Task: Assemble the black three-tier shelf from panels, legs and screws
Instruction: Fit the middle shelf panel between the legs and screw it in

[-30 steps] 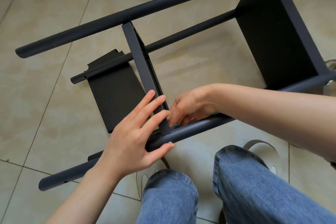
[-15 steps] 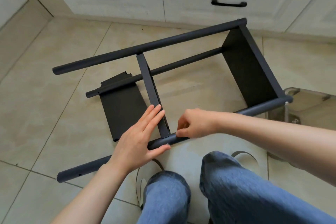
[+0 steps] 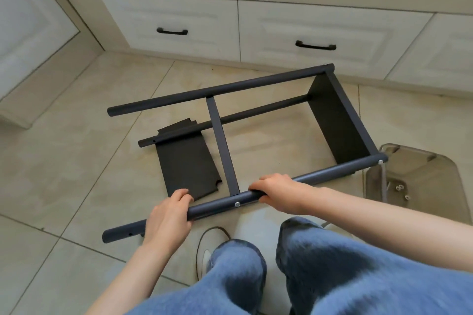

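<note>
The black shelf frame lies on its side on the tiled floor. Its nearest leg (image 3: 320, 176) runs from lower left to right, and both hands hold it. My left hand (image 3: 170, 215) grips the leg left of a silver screw (image 3: 237, 204). My right hand (image 3: 277, 193) grips it just right of that screw. A middle panel (image 3: 222, 144) stands edge-on between the legs, and an end panel (image 3: 337, 120) closes the frame on the right. A loose black panel (image 3: 188, 167) lies flat on the floor under the frame.
A clear plastic stool or tray (image 3: 409, 186) with a few small nuts on it stands at the right. White drawers with black handles (image 3: 315, 45) line the back wall. My knees in blue jeans (image 3: 332, 263) fill the foreground, over a shoe (image 3: 207, 250).
Both hands left the joint at the middle panel and now grip the near leg on either side of the screw. The camera has pulled back and up, showing the cabinets.
</note>
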Demonstrator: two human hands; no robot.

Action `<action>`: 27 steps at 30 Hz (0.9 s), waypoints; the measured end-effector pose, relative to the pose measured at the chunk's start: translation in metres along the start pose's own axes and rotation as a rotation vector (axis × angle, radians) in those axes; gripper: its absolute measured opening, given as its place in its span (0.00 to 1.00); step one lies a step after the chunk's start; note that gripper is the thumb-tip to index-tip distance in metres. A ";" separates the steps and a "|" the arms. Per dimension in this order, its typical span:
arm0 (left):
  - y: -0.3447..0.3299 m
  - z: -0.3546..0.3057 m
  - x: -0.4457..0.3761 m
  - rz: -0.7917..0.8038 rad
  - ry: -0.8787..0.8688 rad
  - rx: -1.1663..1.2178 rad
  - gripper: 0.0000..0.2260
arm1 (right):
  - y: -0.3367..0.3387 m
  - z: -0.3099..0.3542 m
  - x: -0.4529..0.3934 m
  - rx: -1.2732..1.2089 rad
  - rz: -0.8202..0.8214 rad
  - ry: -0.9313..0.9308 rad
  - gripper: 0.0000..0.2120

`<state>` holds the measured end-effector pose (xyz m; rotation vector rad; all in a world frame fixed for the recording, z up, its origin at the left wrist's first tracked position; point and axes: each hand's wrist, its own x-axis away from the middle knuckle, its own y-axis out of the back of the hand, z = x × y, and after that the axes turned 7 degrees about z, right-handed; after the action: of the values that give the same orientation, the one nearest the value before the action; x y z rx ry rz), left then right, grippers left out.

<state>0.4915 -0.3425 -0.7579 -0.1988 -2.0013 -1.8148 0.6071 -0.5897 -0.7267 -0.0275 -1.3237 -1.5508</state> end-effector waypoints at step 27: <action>0.112 -0.004 0.008 -0.224 -0.080 -0.201 0.07 | 0.033 0.009 0.015 0.211 -0.345 -0.101 0.21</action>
<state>0.5282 -0.3326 -0.6525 -0.1121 -1.9596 -2.1822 0.6182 -0.5881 -0.6914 0.2710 -1.6309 -1.7028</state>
